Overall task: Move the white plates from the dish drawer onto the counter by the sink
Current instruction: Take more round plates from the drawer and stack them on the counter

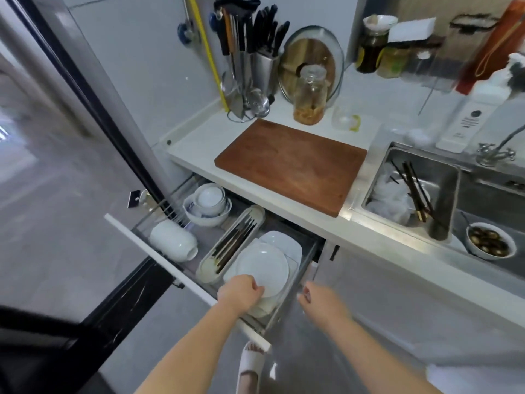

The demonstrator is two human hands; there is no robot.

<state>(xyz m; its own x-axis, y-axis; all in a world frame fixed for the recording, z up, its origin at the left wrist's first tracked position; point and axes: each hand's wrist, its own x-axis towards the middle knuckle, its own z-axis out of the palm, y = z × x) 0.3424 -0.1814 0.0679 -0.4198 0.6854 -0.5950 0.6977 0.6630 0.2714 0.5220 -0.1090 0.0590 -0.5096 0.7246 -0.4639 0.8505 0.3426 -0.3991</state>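
Note:
The dish drawer stands pulled out below the counter. White plates lean in its right part: a front plate and another white plate behind it. My left hand grips the near rim of the front plate, fingers curled over the edge. To the right of the drawer, just outside its side rail, my right hand hovers loosely curled and holds nothing. The sink lies at the counter's right end.
A wooden cutting board covers much of the counter beside the sink. A glass jar, knife block and glass lid stand behind it. The drawer also holds stacked bowls, a white cup and a chopstick tray. My slippered foot is below.

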